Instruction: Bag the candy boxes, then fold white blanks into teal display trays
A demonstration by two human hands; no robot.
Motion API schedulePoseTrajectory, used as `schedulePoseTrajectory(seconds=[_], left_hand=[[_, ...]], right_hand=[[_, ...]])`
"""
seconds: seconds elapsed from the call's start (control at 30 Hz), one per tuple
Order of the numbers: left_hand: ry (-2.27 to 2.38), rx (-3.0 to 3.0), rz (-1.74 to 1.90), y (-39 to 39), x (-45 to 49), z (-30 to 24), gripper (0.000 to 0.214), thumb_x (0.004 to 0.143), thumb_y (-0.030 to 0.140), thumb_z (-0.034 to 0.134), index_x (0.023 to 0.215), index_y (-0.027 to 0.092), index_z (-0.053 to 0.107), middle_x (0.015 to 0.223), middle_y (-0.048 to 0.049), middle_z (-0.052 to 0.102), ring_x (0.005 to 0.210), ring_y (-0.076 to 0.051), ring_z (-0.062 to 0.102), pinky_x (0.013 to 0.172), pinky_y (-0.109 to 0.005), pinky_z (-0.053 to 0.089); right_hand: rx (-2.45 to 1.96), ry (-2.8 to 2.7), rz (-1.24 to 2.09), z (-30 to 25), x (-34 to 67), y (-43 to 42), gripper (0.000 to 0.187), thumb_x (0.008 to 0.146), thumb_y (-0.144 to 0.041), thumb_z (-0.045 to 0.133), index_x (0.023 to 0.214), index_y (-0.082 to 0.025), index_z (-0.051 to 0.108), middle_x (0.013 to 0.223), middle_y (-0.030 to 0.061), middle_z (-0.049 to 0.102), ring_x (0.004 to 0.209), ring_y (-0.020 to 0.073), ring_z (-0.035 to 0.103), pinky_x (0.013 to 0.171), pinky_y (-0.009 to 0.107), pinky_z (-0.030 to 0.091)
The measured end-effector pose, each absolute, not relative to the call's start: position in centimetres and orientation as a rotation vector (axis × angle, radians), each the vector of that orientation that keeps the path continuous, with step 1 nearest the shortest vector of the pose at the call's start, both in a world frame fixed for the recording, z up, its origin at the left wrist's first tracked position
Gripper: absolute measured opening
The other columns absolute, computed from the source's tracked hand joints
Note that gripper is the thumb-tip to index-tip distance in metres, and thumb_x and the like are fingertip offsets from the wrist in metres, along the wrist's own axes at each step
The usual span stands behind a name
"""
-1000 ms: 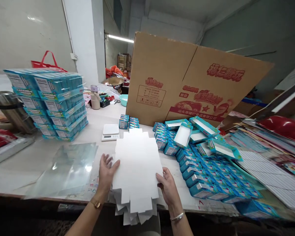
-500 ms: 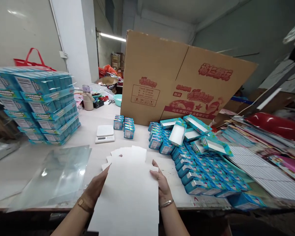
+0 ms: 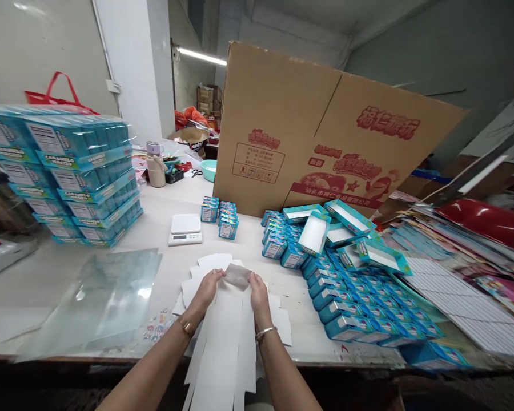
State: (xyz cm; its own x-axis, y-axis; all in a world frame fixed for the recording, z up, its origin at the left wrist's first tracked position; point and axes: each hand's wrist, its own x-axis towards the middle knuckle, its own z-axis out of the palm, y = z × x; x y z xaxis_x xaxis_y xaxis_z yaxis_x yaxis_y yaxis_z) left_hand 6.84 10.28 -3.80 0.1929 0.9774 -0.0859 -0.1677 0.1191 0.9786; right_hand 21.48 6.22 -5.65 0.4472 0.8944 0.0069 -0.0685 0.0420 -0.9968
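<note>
Above the table (image 3: 300, 297) and other cards (image 3: 282, 326), your left hand (image 3: 207, 291) and right hand (image 3: 259, 295) pinch a white card (image 3: 223, 342) by its far end; uneven pulling could crease it. A loose grip could drop it.

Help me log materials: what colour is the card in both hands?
The card is plain white, best seen in the head view.

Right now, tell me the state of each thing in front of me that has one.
White card, creased, far end bent
Left hand, closed on the white card
Right hand, closed on the white card
Other white cards, spread unevenly
Clear sheets, lying flat
Scale, display too small to read
Blue trays, open, heaped loosely
Blue box stack, tiered
Carton, upright
Tube light, lit
</note>
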Motion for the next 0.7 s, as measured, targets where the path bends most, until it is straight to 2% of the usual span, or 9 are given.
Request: schedulePoseTrajectory(seconds=[0.07,0.13,0.2,0.27,0.33,0.4,0.47,0.57,0.7], left_hand=[[1.006,1.063,1.111,10.6,7.7,-4.8,0.026,0.068,0.042,0.061,0.072,0.016,0.062,0.086,-0.0077,0.068,0.094,-0.027,0.06,0.091,-0.04,0.042],[0.947,0.992,1.169,10.5,8.1,-5.5,0.031,0.072,0.044,0.06,0.085,0.017,0.06,0.093,-0.0068,0.068,0.088,-0.023,0.062,0.084,-0.037,0.045],[0.907,0.925,1.206,10.4,8.0,-5.9,0.037,0.073,0.046,0.06,0.096,0.017,0.058,0.102,-0.0078,0.067,0.09,-0.022,0.062,0.083,-0.035,0.046],[0.933,0.943,1.189,10.6,7.5,-6.2,0.04,0.073,0.048,0.06,0.096,0.016,0.06,0.108,-0.0104,0.066,0.102,-0.023,0.06,0.089,-0.035,0.043],[0.954,1.011,1.15,11.1,7.1,-6.7,0.041,0.074,0.049,0.058,0.096,0.015,0.064,0.115,-0.0125,0.064,0.115,-0.025,0.053,0.098,-0.035,0.038],[0.935,1.057,1.125,11.6,6.9,-7.2,0.044,0.076,0.048,0.056,0.103,0.015,0.063,0.123,-0.0133,0.06,0.123,-0.025,0.048,0.104,-0.035,0.033],[0.925,1.083,1.107,11.9,7.0,-7.7,0.05,0.077,0.047,0.056,0.114,0.014,0.059,0.131,-0.014,0.055,0.127,-0.025,0.045,0.107,-0.037,0.031],[0.957,1.128,1.1,11.9,7.4,-8.2,0.053,0.079,0.045,0.055,0.122,0.015,0.055,0.141,-0.0134,0.045,0.132,-0.024,0.039,0.111,-0.037,0.026],[0.971,1.138,1.111,11.7,7.8,-8.6,0.051,0.083,0.043,0.052,0.126,0.015,0.052,0.142,-0.0124,0.043,0.133,-0.023,0.037,0.112,-0.037,0.025]], right_hand=[[-1.377,-0.791,0.788,-6.5,21.0,6.8,0.045,0.077,-0.066,0.045,0.073,-0.021,0.05,0.072,0.0002,0.056,0.072,0.0168,0.051,0.069,0.028,0.043],[-1.402,-0.765,0.756,-6.7,21.0,7.1,0.047,0.078,-0.067,0.042,0.077,-0.021,0.052,0.071,0.0003,0.056,0.072,0.0168,0.052,0.069,0.028,0.043],[-1.412,-0.84,0.808,-6.4,21.4,7.2,0.048,0.079,-0.065,0.041,0.077,-0.02,0.056,0.072,0.0015,0.058,0.074,0.0176,0.053,0.071,0.028,0.042],[-1.438,-1.047,0.88,-5.8,22.1,7.2,0.044,0.079,-0.06,0.047,0.071,-0.018,0.059,0.071,0.0019,0.06,0.075,0.018,0.054,0.072,0.028,0.042],[-1.514,-1.32,0.859,-5.2,22.7,7.2,0.031,0.076,-0.049,0.057,0.071,-0.018,0.061,0.073,0.0014,0.062,0.075,0.0179,0.055,0.072,0.028,0.041],[-1.645,-1.58,0.742,-4.6,22.9,7.4,0.023,0.072,-0.037,0.064,0.087,-0.02,0.064,0.082,0.0016,0.064,0.079,0.0186,0.057,0.073,0.028,0.04],[-1.768,-1.798,0.61,-4.1,22.7,7.8,0.033,0.071,-0.028,0.064,0.104,-0.023,0.063,0.093,0.0033,0.065,0.085,0.02,0.058,0.076,0.03,0.039],[-1.841,-1.966,0.553,-3.7,21.9,8.7,0.034,0.074,-0.026,0.062,0.108,-0.025,0.063,0.098,0.0046,0.065,0.091,0.0203,0.059,0.079,0.029,0.039],[-1.928,-1.996,0.51,-3.4,21.1,9.3,0.028,0.078,-0.029,0.058,0.105,-0.024,0.064,0.1,0.0048,0.066,0.09,0.0198,0.061,0.073,0.027,0.041]])
